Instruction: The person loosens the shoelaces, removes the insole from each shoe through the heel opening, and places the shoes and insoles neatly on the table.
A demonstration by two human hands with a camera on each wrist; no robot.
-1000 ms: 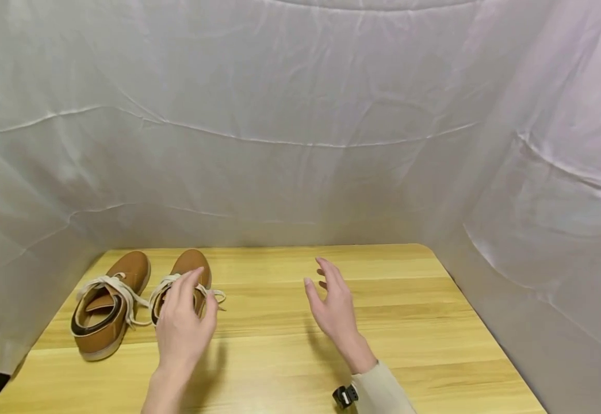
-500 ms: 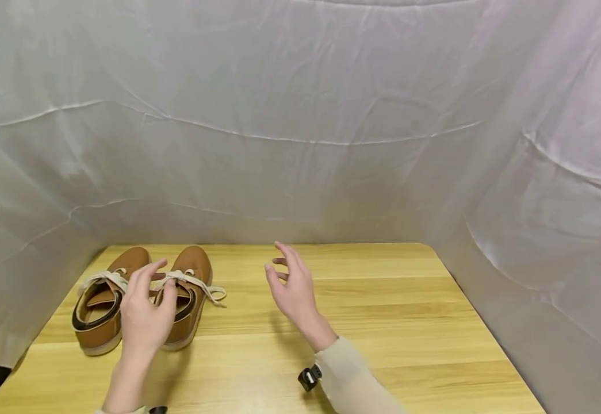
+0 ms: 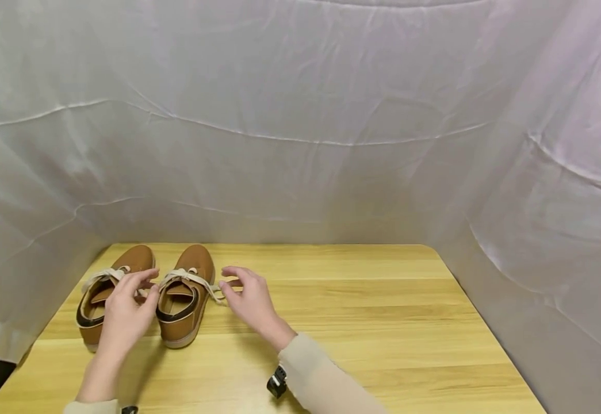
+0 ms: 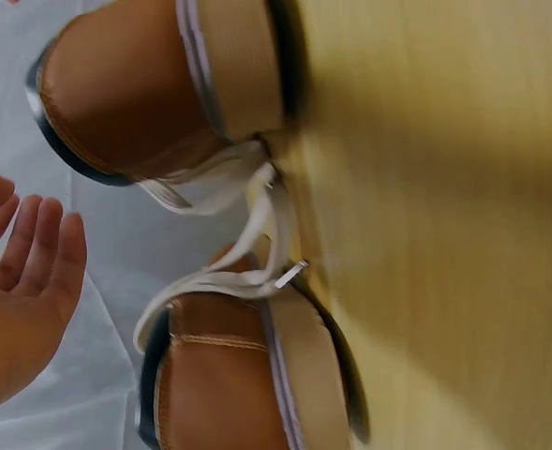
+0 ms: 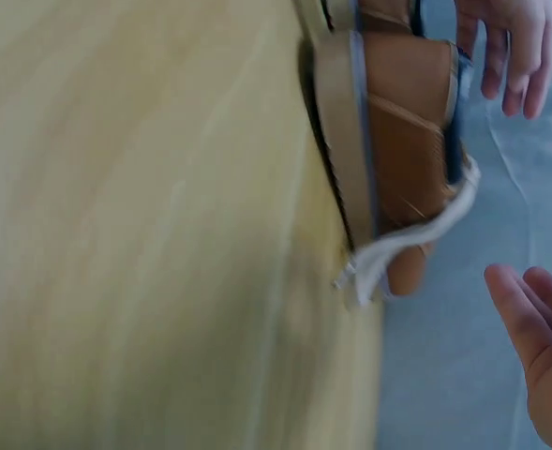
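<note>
The right hand (image 3: pixel 251 302) has been swinging leftward across the counter (image 3: pixel 362 322) over the last second, and its fingers are now hovering just right of the inner shoe (image 3: pixel 183 325), close to the loose end of its pale laces (image 3: pixel 182 275). The left hand (image 3: pixel 124 310) has been shifting the other way: a second ago its fingers were covering the inner shoe, and now they are hanging left of it, in front of the outer shoe (image 3: pixel 137 259) and partly hiding it in the head view. Neither shoe is visibly moving.

So the inner shoe is now standing between the two sets of fingers, its toe pointing away from the person. The outer shoe is resting farther left, reaching past the left fingers.

Both hands are keeping thumb and fingers apart, loosely bent, and pinching nothing. In the left wrist view, the fingers are staying clear of the lace strands; in the right wrist view, a gap is showing between the fingers and the lace. The change is seemingly bringing the work from approach to the brink of contact, with the inner shoe and its laces lying within easiest reach.
</note>
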